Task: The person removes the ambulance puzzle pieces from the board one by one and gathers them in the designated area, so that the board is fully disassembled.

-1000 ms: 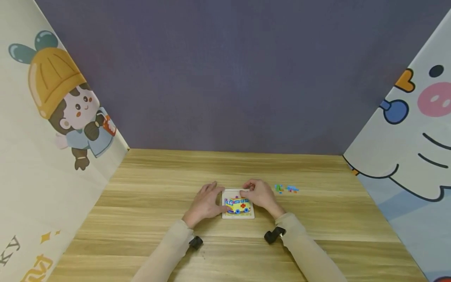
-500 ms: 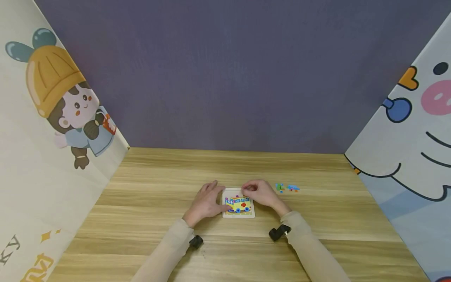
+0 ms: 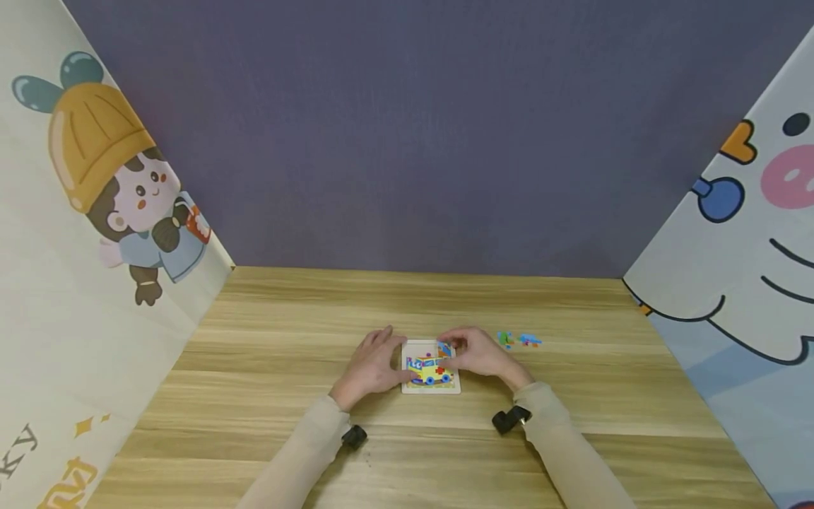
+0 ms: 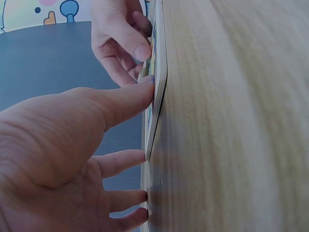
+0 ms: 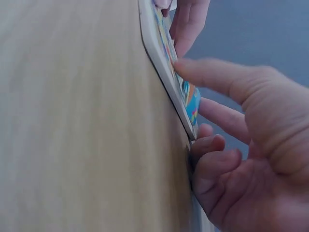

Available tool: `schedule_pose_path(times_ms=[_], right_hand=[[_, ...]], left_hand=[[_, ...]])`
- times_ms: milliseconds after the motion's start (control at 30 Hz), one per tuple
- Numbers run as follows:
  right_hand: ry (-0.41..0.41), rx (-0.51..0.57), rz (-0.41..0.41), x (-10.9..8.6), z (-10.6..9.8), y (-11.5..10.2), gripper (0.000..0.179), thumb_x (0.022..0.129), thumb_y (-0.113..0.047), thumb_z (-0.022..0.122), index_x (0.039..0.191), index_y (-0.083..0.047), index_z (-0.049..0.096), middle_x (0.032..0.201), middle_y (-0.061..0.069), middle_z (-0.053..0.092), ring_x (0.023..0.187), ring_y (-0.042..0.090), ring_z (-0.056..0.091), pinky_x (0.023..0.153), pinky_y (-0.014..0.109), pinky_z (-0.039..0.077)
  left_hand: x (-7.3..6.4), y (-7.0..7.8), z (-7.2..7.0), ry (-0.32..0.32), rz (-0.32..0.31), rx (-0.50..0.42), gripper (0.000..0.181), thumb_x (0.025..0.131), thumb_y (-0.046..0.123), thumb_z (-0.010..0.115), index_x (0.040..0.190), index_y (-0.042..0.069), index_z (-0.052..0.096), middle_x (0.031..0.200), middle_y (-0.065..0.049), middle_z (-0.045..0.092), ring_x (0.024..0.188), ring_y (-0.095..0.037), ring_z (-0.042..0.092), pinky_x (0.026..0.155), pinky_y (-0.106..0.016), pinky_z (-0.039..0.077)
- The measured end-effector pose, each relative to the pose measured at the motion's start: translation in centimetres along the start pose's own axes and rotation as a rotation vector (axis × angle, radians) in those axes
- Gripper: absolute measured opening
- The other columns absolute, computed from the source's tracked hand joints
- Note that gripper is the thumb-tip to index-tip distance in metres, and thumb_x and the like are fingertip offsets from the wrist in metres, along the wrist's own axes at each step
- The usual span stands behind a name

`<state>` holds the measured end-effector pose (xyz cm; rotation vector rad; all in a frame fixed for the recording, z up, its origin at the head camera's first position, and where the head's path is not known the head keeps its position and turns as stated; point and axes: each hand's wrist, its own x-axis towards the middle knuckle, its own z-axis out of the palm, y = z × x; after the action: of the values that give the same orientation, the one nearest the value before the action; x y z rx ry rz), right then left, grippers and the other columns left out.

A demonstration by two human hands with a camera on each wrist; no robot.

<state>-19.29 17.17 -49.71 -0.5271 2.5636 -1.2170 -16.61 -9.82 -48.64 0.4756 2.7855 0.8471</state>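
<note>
A small white-rimmed jigsaw board (image 3: 417, 347) lies on the table, showing a yellow ambulance picture (image 3: 427, 367). My left hand (image 3: 371, 367) steadies its left side. The thumb (image 4: 128, 101) presses on the board while the other fingers reach out straight along the edge. At the far right corner my right hand (image 3: 480, 353) holds a blue and orange puzzle piece (image 5: 191, 101) between thumb and index finger. This piece stands slightly tilted over the board's corner. The remaining right fingers curl beside the board's edge, close to the tabletop.
Right of the board lie loose green and blue puzzle pieces (image 3: 504, 339) and another small blue cluster (image 3: 530, 340). A dark panel (image 3: 407, 141) closes the table's back. Cartoon-printed walls (image 3: 63, 283) stand at both sides. Each sleeve carries a black wrist camera (image 3: 354, 437).
My right hand has shifted slightly right and its fingers have opened up around the corner, so the blue and orange piece now shows there. The left hand stays in place.
</note>
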Motion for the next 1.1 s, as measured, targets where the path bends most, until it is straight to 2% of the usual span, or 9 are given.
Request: schedule_pose_path(times_ms=[67,167,400,633,867,967,1100], right_hand=[[-0.004,-0.029,0.001,-0.1,0.0,-0.1,0.054,0.087,-0.030,0.090,0.135,-0.014,0.073,0.112,0.004,0.068,0.084,0.017,0.053,0.069,0.026,0.047],[-0.004,-0.053,-0.003,-0.2,-0.1,-0.1,0.053,0.089,-0.030,0.088,0.137,-0.014,0.072,0.117,0.005,0.067,0.085,0.017,0.052,0.070,0.027,0.046],[0.035,-0.068,-0.007,-0.3,0.1,-0.1,0.048,0.091,-0.029,0.086,0.135,-0.015,0.073,0.123,0.007,0.063,0.078,0.015,0.050,0.066,0.027,0.045],[0.049,-0.049,-0.044,-0.5,0.0,0.2,0.049,0.092,-0.030,0.086,0.135,-0.012,0.072,0.129,0.009,0.068,0.065,0.011,0.048,0.058,0.024,0.042],[0.053,0.013,-0.023,-0.4,-0.3,0.6,0.052,0.090,-0.029,0.088,0.135,-0.010,0.070,0.120,0.007,0.073,0.055,0.007,0.042,0.049,0.022,0.039],[0.058,0.028,-0.016,-0.6,-0.6,0.8,0.050,0.090,-0.028,0.088,0.134,-0.011,0.072,0.109,0.007,0.071,0.052,0.006,0.040,0.047,0.022,0.037],[0.077,0.046,-0.001,-0.9,-1.3,1.1,0.048,0.090,-0.029,0.087,0.133,-0.013,0.073,0.087,0.002,0.062,0.050,0.007,0.037,0.045,0.022,0.035]], left_hand=[[0.0,-0.1,0.0,0.001,0.002,-0.003,0.079,0.087,0.047,0.085,0.152,0.011,0.058,0.172,-0.024,0.032,0.158,-0.047,0.030,0.127,-0.069,0.027],[0.0,-0.1,0.0,0.002,0.007,-0.004,0.078,0.087,0.047,0.085,0.152,0.011,0.058,0.172,-0.024,0.033,0.157,-0.047,0.031,0.127,-0.069,0.027],[-0.1,-0.1,0.0,0.001,0.008,-0.008,0.078,0.088,0.046,0.084,0.152,0.011,0.058,0.172,-0.025,0.032,0.157,-0.048,0.031,0.126,-0.069,0.028],[0.0,-0.2,0.0,0.001,0.011,-0.006,0.077,0.088,0.046,0.084,0.152,0.011,0.058,0.172,-0.024,0.033,0.157,-0.047,0.031,0.126,-0.069,0.028],[0.0,-0.3,0.1,-0.005,0.006,-0.014,0.077,0.089,0.047,0.084,0.153,0.012,0.057,0.172,-0.024,0.032,0.158,-0.047,0.030,0.127,-0.069,0.028],[0.1,-0.4,0.2,-0.002,0.012,-0.018,0.077,0.089,0.046,0.083,0.152,0.011,0.057,0.172,-0.024,0.032,0.157,-0.047,0.030,0.126,-0.070,0.028],[0.1,-0.5,0.0,-0.010,0.028,-0.028,0.076,0.090,0.046,0.082,0.153,0.010,0.057,0.171,-0.026,0.032,0.157,-0.049,0.030,0.126,-0.070,0.027]])
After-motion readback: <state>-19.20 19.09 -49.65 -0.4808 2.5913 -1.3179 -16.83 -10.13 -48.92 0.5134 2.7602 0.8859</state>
